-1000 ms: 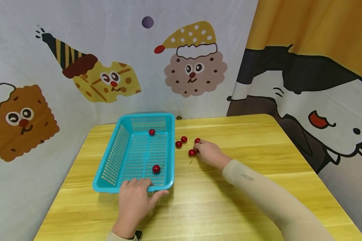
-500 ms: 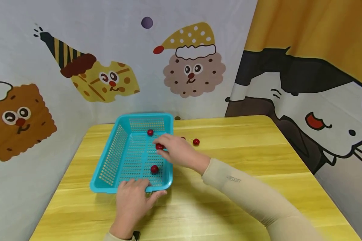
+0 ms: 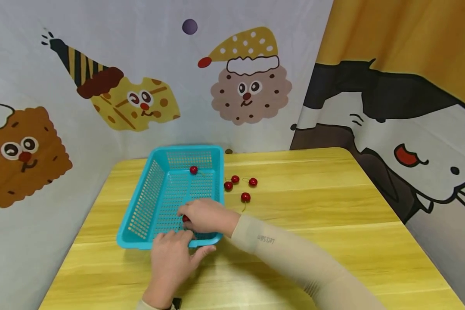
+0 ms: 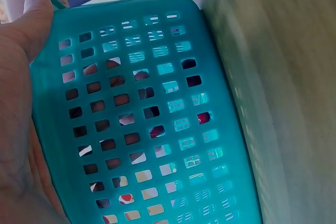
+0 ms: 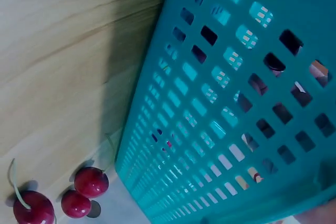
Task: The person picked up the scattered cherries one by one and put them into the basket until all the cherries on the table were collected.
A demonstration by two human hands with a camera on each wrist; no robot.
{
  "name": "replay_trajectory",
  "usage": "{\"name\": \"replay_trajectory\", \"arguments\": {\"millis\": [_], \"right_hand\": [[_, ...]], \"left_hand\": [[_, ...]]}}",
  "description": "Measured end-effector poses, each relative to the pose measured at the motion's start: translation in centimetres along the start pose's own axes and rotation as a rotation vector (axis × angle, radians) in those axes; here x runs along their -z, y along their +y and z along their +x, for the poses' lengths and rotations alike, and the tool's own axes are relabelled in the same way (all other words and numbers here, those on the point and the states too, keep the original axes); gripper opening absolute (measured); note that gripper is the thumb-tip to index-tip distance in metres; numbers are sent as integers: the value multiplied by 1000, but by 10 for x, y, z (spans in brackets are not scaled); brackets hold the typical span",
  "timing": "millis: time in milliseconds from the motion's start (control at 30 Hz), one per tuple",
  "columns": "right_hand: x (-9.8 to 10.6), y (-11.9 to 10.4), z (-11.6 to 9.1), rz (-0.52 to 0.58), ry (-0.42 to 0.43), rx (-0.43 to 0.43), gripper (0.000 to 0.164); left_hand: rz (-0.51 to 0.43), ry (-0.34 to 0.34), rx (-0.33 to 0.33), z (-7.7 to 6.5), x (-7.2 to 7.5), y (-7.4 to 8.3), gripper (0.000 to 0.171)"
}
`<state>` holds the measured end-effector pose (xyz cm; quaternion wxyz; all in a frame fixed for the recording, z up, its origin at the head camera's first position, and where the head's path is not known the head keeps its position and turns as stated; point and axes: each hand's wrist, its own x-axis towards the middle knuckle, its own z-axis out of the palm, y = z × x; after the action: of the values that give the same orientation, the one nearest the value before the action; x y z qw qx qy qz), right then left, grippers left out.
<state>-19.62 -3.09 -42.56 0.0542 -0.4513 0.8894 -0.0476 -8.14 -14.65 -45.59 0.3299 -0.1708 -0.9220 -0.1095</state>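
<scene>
A turquoise mesh basket (image 3: 139, 206) stands on the wooden table. My left hand (image 3: 172, 256) grips its near rim, fingers over the edge and thumb (image 4: 34, 22) along the outside. Inside the near end of the basket, my right hand (image 3: 205, 215) pinches a red cherry (image 3: 185, 218) at its fingertips. Another cherry (image 3: 193, 170) with a stem lies at the basket's far end. The right hand covers the near right part of the floor. Several stemmed cherries lie on the table to the right, one of them a cherry (image 3: 246, 197) apart from the others.
In the right wrist view, the basket's side wall (image 5: 210, 103) fills much of the picture, with table cherries (image 5: 91, 182) beside it. A cartoon-printed cloth (image 3: 201, 94) hangs behind the table (image 3: 314, 181). The table's right edge slants along the printed cat.
My right hand has taken a cherry from the table, carried it left over the basket, and lowered it towards the near end. My left hand has stayed on the rim.
</scene>
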Motion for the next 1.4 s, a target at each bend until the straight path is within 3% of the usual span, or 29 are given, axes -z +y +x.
{"name": "replay_trajectory", "arguments": {"millis": [300,767,1067,1400], "right_hand": [[-5,-4,-1,-153,10,-27,20],[-8,-6,0,-145,8,-57,17],[-8,-5,0,-134,25,-75,20],[-7,-5,-1,-120,36,-85,20]], "left_hand": [[-1,15,-2,0,-1,0,63],[9,31,1,-3,-2,0,71],[11,39,-10,-2,-2,0,64],[14,33,-3,-2,-2,-1,68]]}}
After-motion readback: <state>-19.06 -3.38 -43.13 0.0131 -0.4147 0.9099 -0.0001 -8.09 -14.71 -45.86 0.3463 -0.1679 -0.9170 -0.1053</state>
